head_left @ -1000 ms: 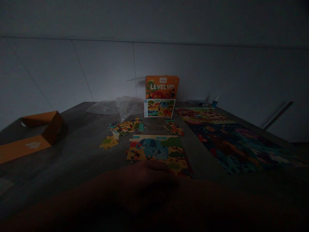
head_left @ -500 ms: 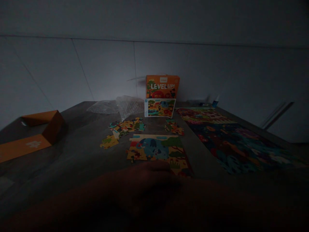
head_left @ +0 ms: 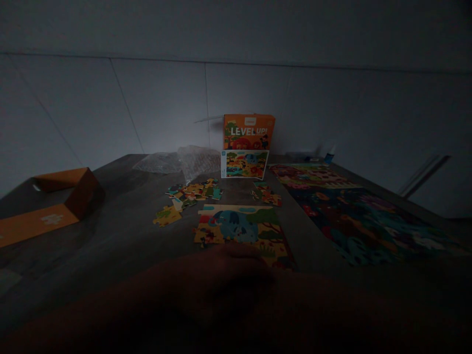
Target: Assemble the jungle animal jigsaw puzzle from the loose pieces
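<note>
Very dim light leaves both hands as dark shapes at the bottom middle. My left hand (head_left: pixel 217 270) reaches in from the lower left and covers the near edge of a partly joined jigsaw puzzle (head_left: pixel 239 223) with blue elephants on it. Beside it, my right hand (head_left: pixel 291 295) comes in from the lower right, close to the left one; whether they touch is unclear. The fingers of both hands are lost in shadow, and anything in them is hidden. Loose puzzle pieces (head_left: pixel 193 191) lie in a heap behind the puzzle, with a few joined pieces (head_left: pixel 267 194) to their right.
An orange "LEVEL UP!" box (head_left: pixel 249 130) stands near the wall, a picture card (head_left: pixel 245 164) leaning on it. Clear plastic wrap (head_left: pixel 195 162) lies left of it. An open orange box part (head_left: pixel 40 221) is at far left. Other finished puzzles (head_left: pixel 368 221) cover the right side.
My left hand has shifted very slightly. The puzzle, pieces and boxes have stayed in place.
</note>
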`<action>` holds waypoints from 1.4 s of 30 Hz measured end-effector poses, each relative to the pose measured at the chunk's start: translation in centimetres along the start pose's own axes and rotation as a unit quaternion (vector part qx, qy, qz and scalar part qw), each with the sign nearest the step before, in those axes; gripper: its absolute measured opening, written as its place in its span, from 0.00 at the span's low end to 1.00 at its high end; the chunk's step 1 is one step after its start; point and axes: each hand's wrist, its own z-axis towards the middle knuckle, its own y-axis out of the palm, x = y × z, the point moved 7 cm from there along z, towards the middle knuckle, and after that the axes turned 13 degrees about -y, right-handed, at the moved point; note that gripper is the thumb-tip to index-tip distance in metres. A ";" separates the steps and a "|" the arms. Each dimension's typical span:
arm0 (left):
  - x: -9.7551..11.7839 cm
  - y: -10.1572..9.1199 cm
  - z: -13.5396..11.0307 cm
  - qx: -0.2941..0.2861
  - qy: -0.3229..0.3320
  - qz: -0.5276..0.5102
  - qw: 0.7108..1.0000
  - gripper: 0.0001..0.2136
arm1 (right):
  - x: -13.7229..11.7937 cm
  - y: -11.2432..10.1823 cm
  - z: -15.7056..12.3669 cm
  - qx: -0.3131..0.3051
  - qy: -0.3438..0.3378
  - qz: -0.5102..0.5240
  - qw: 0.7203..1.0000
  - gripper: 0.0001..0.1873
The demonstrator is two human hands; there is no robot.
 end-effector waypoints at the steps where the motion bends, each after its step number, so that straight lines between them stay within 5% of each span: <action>1: -0.1 -0.1 0.0 0.005 -0.002 0.007 1.000 0.14 | 0.0 -0.1 0.0 -0.002 -0.002 -0.007 1.000 0.22; 9: -0.6 -0.5 0.1 0.026 0.017 0.020 0.999 0.04 | 0.0 -0.2 0.4 -0.012 -0.011 -0.053 0.998 0.22; 23: -0.8 -0.5 0.2 0.019 0.014 0.000 1.000 0.06 | 0.0 -0.3 0.3 -0.016 -0.009 -0.059 0.998 0.23; 28: -0.5 -0.3 0.3 -0.006 -0.011 0.018 1.000 0.17 | -0.3 -0.5 0.1 -0.011 -0.022 -0.042 0.999 0.25; 37: -0.9 -0.6 0.5 0.000 -0.027 0.057 0.998 0.08 | -0.3 -0.3 0.3 -0.006 -0.011 -0.041 0.999 0.22; 42: -1.5 -0.3 0.3 0.013 -0.033 0.090 0.995 0.11 | -0.3 -0.5 0.3 -0.017 -0.004 -0.053 0.998 0.22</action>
